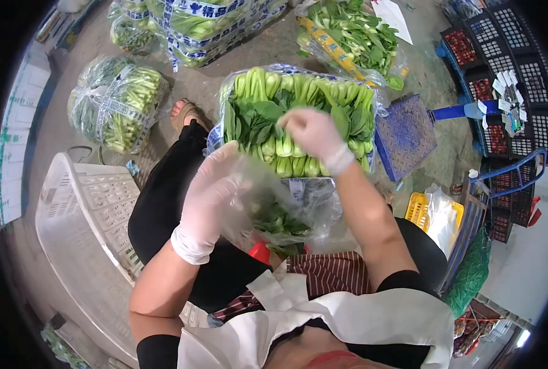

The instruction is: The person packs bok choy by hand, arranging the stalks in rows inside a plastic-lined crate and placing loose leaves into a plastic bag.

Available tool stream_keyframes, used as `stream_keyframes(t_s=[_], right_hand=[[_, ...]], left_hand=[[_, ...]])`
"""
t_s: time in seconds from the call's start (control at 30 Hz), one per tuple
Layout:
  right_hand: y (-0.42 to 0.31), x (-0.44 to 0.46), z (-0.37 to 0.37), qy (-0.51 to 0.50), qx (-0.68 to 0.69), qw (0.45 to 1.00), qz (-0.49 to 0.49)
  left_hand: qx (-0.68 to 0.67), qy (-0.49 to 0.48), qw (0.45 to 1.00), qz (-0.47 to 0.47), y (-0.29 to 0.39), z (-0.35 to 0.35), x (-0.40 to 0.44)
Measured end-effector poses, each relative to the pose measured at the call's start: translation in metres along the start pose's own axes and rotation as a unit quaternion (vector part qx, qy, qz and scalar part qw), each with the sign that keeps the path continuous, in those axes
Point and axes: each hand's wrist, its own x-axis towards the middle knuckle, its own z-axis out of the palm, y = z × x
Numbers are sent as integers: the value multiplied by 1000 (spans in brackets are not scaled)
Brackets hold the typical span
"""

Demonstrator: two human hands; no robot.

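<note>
A box-shaped pack of bok choy [293, 163] stands in front of me, the stalks laid in rows with dark leaves across the middle. Clear plastic [323, 200] with blue-and-white print lines its edges and hangs over the near side. My left hand [206, 197], in a white glove, is at the pack's near left corner, fingers bent around blurred clear film. Over the leaves is my right hand [314, 132], also gloved, its fingers curled together; whether anything is between them is hidden. Loose green leaves [280, 218] show below the pack, under the film.
A white plastic crate [83, 203] is at my left. Wrapped bundles of greens [117, 104] and stacked packs [206, 31] stand beyond. Loose greens [354, 37] lie at the top. Rightward are a blue platform scale [406, 135], a yellow basket [416, 209] and stacked black crates [489, 46].
</note>
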Motion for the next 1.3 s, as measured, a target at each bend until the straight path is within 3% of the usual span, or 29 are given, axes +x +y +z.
stream_keyframes(t_s=[0.07,0.1,0.17,0.2,0.23,0.3,0.33,0.4,0.43,0.5,0.57,0.63,0.67,0.73,0.8,0.83,0.87,0.9,0.93,1.0,1.1,1.2,1.23,1.3], right_hand=[[55,48,1,146,-175,972,47],[61,61,1,207,-291,932,68],[76,70,4,174,-324,920,134],[83,70,13,191,-406,890,77],[90,71,16,190,-405,891,78],[89,66,19,127,-313,926,171],[90,57,20,155,-280,933,162],[101,31,14,222,-208,952,16],[90,15,5,217,-131,967,-6],[54,-23,-10,149,-9,987,-55],[37,-52,-14,-34,152,987,-34],[13,-71,0,-138,22,986,-94],[7,-76,11,-174,30,978,-113],[-1,-58,19,-264,69,961,-42],[33,-9,26,-169,176,970,8],[43,20,25,-69,134,989,12],[54,48,27,53,60,996,36],[56,67,26,131,-99,984,74],[58,81,26,204,-254,939,110],[74,92,20,92,-308,925,203],[96,86,25,146,-314,928,141],[104,45,20,268,-191,944,-8],[84,23,11,259,-106,956,-82],[61,-20,0,171,-30,983,-62]], left_hand=[[21,-2,1000,-7,-1,0,1],[21,-2,1000,-3,-4,-2,2],[23,2,1000,2,-2,-3,2],[21,3,1000,4,-2,-4,2],[22,3,1000,3,-1,-4,2],[14,16,1000,4,2,-2,1],[14,15,1000,3,2,-2,1],[17,13,1000,0,2,-1,0],[16,17,1000,1,2,-3,0],[23,7,1000,12,1,-7,0],[30,14,999,6,3,-5,-1],[39,19,999,3,4,-4,0],[34,13,999,-3,3,-4,0],[35,9,999,-9,2,-5,1],[54,33,998,15,0,-4,0],[55,33,998,15,-2,-5,1],[47,37,998,12,-3,-7,1],[40,41,998,10,-2,-9,3],[43,41,998,11,-1,-9,4],[41,46,998,15,1,-9,3],[54,62,996,26,4,-9,2],[15,97,994,47,2,-15,0],[5,93,994,56,2,-17,-1],[15,95,994,52,3,-17,-1]])
